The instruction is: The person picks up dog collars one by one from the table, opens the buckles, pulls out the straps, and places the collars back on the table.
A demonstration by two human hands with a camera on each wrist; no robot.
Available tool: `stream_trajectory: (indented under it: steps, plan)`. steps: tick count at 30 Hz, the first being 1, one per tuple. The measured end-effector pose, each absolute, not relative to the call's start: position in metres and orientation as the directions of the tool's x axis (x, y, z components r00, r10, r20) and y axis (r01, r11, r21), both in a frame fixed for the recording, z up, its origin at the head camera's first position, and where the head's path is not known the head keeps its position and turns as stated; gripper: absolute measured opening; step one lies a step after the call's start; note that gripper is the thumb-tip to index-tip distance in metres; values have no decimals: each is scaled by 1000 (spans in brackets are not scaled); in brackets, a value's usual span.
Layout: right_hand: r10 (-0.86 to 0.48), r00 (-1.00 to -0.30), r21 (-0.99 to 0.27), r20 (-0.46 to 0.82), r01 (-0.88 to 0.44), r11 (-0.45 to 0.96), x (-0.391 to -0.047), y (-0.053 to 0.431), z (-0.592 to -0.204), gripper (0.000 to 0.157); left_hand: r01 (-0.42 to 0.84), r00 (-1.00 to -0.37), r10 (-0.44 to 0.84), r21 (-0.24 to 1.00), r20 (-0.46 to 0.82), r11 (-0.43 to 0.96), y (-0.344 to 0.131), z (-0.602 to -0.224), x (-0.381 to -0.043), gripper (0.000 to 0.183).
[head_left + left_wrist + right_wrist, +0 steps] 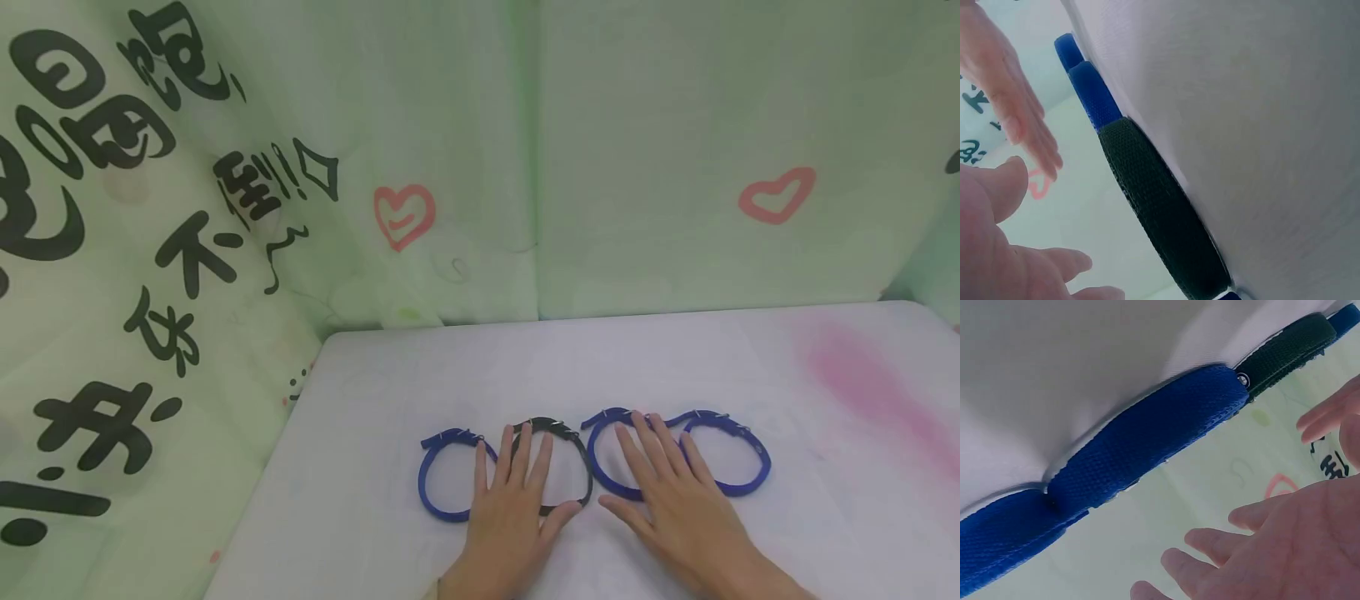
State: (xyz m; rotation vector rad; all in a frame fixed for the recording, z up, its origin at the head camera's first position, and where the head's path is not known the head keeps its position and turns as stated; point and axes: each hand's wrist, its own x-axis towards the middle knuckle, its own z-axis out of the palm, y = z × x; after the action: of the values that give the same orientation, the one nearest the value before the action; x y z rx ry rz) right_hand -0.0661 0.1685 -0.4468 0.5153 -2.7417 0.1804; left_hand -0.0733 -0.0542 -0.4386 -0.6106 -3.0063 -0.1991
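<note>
Buckled webbing collars form a row on the white table. From left to right in the head view come a blue collar (pixel 422 479), a dark collar (pixel 588 475), a second blue collar (pixel 596 458) and a third blue collar (pixel 767 467). My left hand (pixel 506 517) spreads its fingers over the first blue and dark collars, covering parts of both. Over the other two, my right hand (pixel 686 508) is spread likewise. The left wrist view shows the left palm (pixel 991 250) raised off the dark band (pixel 1160 206). Space also separates the right palm (pixel 1297 550) from the blue band (pixel 1154 419).
The white table (pixel 450 367) extends behind and beside the collars, with a pink stain (pixel 870 375) at the right. A pale green curtain (pixel 637 167) with red hearts and black writing hangs along the back and left.
</note>
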Motion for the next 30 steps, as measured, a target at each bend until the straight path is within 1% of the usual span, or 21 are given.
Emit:
stream_trajectory:
  steps: [8, 13, 17, 21, 30]
  plan:
    - [-355, -859, -62, 368, -404, 913, -70, 157, -442, 81, 408, -913, 402, 119, 68, 905, -61, -438, -74, 78]
    - [-360, -875, -86, 324, -406, 910, -74, 146, -435, 78, 388, -921, 387, 152, 38, 909, -66, -436, -75, 77]
    - [-378, -880, -93, 286, -419, 903, -78, 137, -432, 78, 369, -929, 370, 143, 21, 918, -70, -436, -78, 78]
    - [-417, -869, -84, 267, -452, 888, -81, 129, -433, 78, 364, -931, 364, 135, 27, 922, -75, -437, -80, 81]
    - [-481, -831, -91, 279, -521, 848, -86, 113, -434, 73, 354, -935, 349, 141, 60, 925, -90, -435, -84, 71]
